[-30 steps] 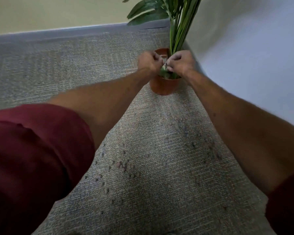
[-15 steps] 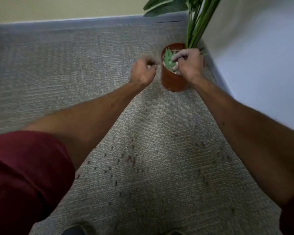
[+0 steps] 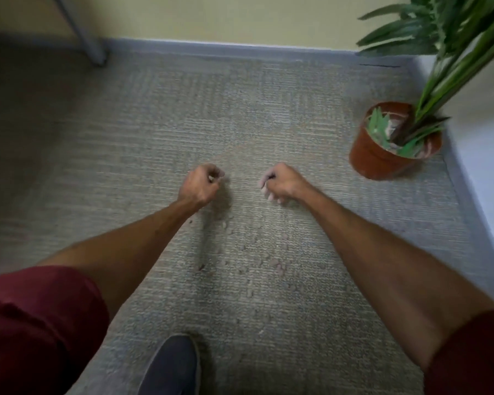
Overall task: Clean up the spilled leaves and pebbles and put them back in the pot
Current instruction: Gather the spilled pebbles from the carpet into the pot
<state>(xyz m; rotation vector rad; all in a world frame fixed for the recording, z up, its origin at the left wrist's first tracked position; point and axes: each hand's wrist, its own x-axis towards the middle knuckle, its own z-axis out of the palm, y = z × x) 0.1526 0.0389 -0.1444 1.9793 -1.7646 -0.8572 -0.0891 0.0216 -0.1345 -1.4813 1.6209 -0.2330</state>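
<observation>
A terracotta pot (image 3: 367, 156) stands at the right by the white wall, with cut green leaves (image 3: 378, 125) and pale pebbles lying on top around the plant's stems (image 3: 451, 72). Small brownish pebbles (image 3: 277, 263) lie scattered on the grey carpet between my forearms. My left hand (image 3: 201, 183) hovers over the carpet with its fingers curled tight; nothing shows in it. My right hand (image 3: 281, 182) is level with it, well left of the pot, its fingers hanging curled with the tips close to the carpet. I see nothing held in it.
A grey furniture leg (image 3: 90, 44) stands at the back left. A baseboard (image 3: 240, 49) runs along the yellow wall, and a white wall (image 3: 485, 166) closes the right side. My dark shoe (image 3: 171, 366) is at the bottom edge.
Both hands have left the pot and come back toward me, over the carpet above the scattered pebbles. The leaves they held at the pot now lie inside it.
</observation>
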